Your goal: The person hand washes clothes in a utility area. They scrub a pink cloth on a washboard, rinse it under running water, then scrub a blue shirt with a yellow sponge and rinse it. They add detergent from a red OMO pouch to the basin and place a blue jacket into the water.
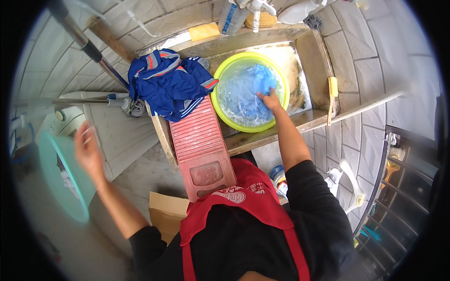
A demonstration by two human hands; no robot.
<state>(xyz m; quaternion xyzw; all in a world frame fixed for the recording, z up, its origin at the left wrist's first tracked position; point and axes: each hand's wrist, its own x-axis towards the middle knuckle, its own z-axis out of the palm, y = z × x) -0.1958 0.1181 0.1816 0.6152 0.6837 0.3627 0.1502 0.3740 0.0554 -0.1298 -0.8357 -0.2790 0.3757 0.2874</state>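
Observation:
My right hand [270,100] reaches into a yellow-green plastic basin [221,116] of sudsy water. Its thumb and a finger are spread against a wet light-blue cloth [262,79]; whether they grip it is unclear. Out to the left, my left hand [88,151] is raised and blurred, with nothing in it. It is nearest a turquoise tub [52,147] with whitish cloth inside. A pink plastic washboard [198,140] leans from the sink towards my red apron [242,189]. Dark-blue garments with grey and orange trim [165,84] are heaped over its upper end.
The basin stands in a stone-like sink [313,59]. A scrubbing brush [331,100] rests on its right rim. A tap [257,15], yellow sponge [204,32] and steel scourer [313,22] are at the back. Mop handles [88,49] lean at left; a cardboard box [167,207] sits below.

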